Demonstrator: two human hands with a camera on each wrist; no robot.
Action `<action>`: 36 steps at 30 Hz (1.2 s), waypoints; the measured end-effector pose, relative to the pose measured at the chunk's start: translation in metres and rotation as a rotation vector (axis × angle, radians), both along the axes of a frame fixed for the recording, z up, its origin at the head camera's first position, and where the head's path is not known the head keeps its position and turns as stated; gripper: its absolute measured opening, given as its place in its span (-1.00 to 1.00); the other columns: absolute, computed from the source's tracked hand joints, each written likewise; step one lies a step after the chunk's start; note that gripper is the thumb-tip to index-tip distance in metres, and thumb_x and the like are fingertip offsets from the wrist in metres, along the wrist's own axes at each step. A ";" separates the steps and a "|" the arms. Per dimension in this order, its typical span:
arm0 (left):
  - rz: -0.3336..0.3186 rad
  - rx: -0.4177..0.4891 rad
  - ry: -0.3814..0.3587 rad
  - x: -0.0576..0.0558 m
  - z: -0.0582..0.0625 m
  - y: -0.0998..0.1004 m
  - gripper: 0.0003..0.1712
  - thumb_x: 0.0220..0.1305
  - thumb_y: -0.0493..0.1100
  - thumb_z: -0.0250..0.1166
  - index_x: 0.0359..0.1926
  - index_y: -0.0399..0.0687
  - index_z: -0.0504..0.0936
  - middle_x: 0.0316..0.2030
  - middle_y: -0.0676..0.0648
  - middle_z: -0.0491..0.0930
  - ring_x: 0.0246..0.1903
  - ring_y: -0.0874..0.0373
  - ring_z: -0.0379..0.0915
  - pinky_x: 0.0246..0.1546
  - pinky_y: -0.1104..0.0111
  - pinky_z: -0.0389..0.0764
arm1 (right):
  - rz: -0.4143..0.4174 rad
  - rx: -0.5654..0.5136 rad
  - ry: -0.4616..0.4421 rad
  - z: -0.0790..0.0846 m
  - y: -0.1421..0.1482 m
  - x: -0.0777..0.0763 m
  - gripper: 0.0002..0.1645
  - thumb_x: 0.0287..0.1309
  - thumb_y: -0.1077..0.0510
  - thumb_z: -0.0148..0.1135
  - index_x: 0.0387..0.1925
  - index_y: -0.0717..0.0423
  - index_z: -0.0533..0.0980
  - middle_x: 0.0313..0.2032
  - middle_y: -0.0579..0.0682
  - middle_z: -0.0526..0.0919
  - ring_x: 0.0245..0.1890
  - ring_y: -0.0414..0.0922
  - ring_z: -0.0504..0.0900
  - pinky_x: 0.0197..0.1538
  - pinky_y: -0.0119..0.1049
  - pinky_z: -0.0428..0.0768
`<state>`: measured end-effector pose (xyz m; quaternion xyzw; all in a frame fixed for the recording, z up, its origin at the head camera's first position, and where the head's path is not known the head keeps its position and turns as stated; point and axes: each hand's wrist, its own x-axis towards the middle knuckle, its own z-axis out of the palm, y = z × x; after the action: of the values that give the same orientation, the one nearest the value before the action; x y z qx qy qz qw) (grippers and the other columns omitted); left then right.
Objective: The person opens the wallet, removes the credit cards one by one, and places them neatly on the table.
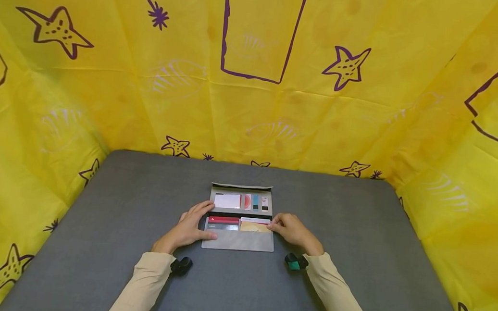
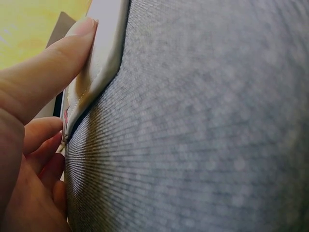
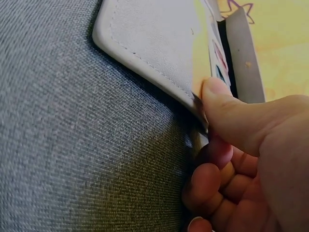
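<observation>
A light grey long wallet lies unfolded on the table, with cards in its slots. The lower pocket has red-and-dark cards on the left and a yellow card on the right. My left hand spreads along the wallet's left edge. Its straight thumb rests on the front panel, as the left wrist view also shows. My right hand pinches the wallet's right edge, thumb tip on the yellow card's end and fingers curled at the edge below. The thumb hides the card's corner.
Above the wallet's fold, the upper panel holds a white card and several narrow colourful pieces. The grey cloth-covered table is bordered by yellow fabric walls with starfish drawings. Dark bands sit on both wrists.
</observation>
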<state>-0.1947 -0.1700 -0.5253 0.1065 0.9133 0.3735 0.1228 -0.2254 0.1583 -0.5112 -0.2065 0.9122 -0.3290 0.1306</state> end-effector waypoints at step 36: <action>0.002 0.004 0.002 0.001 0.000 0.001 0.08 0.03 0.08 0.53 0.49 -0.13 0.22 0.52 -0.16 0.10 0.51 -0.21 -0.09 0.38 -0.23 -0.01 | -0.005 -0.045 0.073 0.001 -0.006 -0.002 -0.82 0.09 0.13 0.44 -0.34 0.16 0.65 -0.46 -0.05 0.65 -0.44 -0.26 0.51 -0.28 -0.43 0.50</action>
<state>-0.1936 -0.1695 -0.5252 0.1061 0.9127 0.3754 0.1213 -0.2272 0.1525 -0.5106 -0.2189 0.9093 -0.3419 0.0919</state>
